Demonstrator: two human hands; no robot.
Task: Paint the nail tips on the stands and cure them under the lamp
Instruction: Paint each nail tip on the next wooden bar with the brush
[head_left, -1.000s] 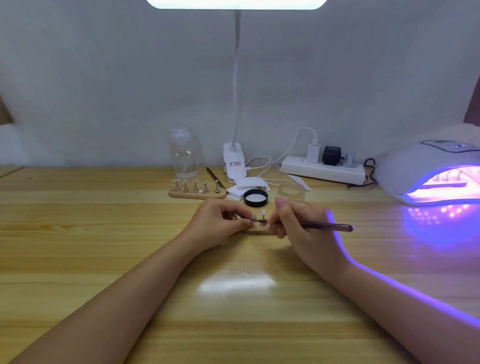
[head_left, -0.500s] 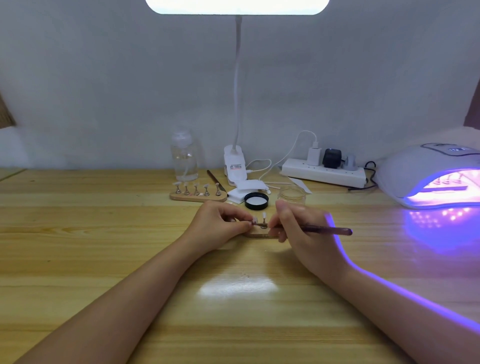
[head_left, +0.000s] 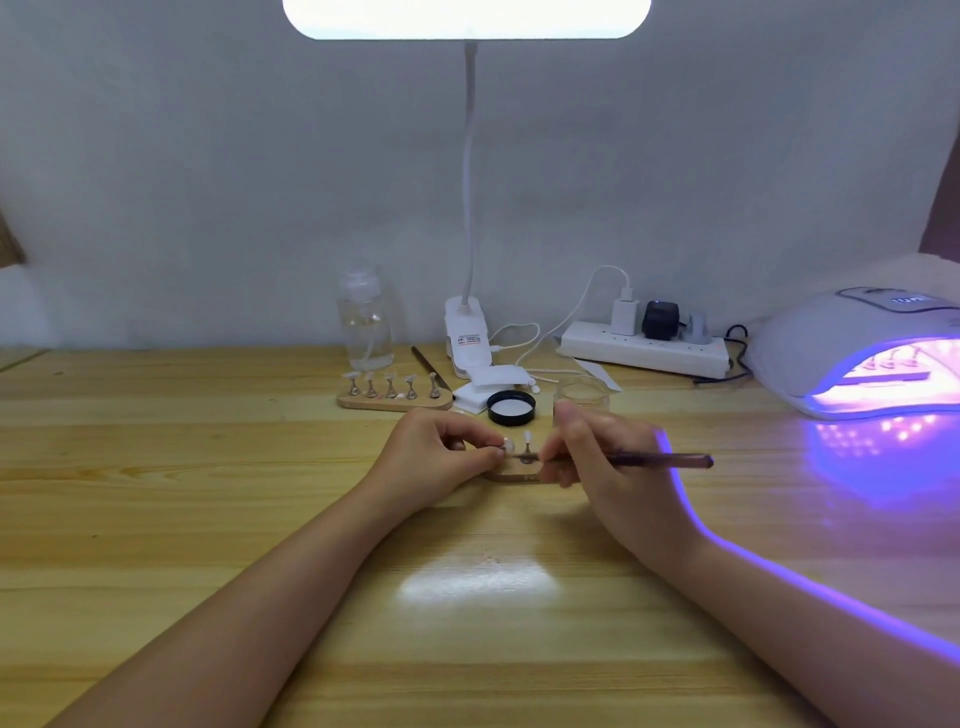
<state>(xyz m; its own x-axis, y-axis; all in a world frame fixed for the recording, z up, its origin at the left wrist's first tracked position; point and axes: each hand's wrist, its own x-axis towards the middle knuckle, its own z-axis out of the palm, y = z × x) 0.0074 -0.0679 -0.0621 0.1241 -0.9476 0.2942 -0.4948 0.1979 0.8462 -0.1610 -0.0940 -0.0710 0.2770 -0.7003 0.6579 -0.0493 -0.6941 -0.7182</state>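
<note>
Change: hardly anything is moving between frames; both hands are staying over the near stand, and the brush is keeping its level, rightward lie.
Left hand (head_left: 436, 452): fingers are curling in, pinching a nail tip (head_left: 508, 445) at the left of the near stand (head_left: 511, 472).
Right hand (head_left: 608, 467): fingers are gripping the brush (head_left: 660, 459), its bristle end reaching toward the pinched tip, its handle pointing right.
Near stand: lying on the counter (head_left: 208, 519) between the hands, with another tip (head_left: 527, 437) standing upright on it.
Far stand (head_left: 395, 399): sitting behind the left hand, carrying a row of tips on posts.
Curing lamp (head_left: 857, 353): glowing violet at the right edge, with a stand of tips showing inside.
Jar (head_left: 582, 395): standing open behind the right hand, its black lid (head_left: 511, 407) lying just left of it.
Behind: a clear bottle (head_left: 365, 327), a clip lamp (head_left: 467, 343) and a power strip (head_left: 644, 353) are lining the wall.
</note>
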